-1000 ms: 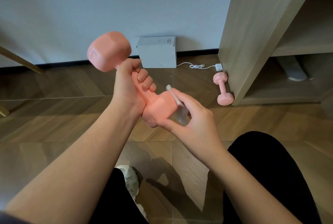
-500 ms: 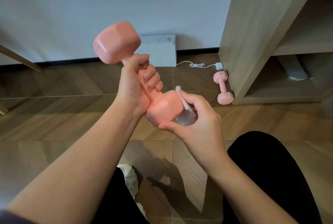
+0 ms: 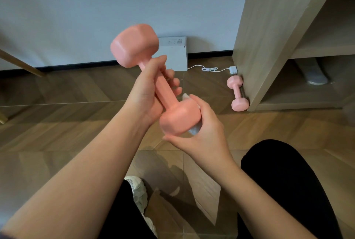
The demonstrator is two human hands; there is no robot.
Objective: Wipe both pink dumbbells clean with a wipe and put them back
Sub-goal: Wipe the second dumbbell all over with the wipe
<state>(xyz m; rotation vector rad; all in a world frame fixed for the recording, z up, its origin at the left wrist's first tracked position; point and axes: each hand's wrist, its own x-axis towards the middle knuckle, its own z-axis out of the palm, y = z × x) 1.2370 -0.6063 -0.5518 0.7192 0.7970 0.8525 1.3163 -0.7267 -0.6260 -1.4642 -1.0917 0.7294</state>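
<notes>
- Fingers of the left hand (image 3: 148, 92) are curled round the handle of a blocky-ended pink dumbbell (image 3: 161, 89), which is held in the air, above the brown wood-plank floor (image 3: 76, 123).
- It sits at a slant: one end is up and to the left, in front of the pale wall; the other is down and to the right.
- The right hand (image 3: 205, 131) cups that lower end, thumb underneath and fingers bent over the far side, pinning a thin white wipe (image 3: 193, 130) against it. Only scraps of the wipe show, one above the fingers and one below the palm.
- A second pink dumbbell (image 3: 237, 93) lies on the floor, well apart from the hands, touching the foot of the light wooden shelf unit (image 3: 269, 36), near where the floor meets the wall.
- A white rectangular box (image 3: 175, 54) stands at the floor's far edge against the wall; a white cable (image 3: 209, 69) trails from it to a small white plug (image 3: 233, 69) just beside the shelf unit.
- Below the arms I can see black trousers (image 3: 284, 181) and a white mesh shoe (image 3: 138, 192).
</notes>
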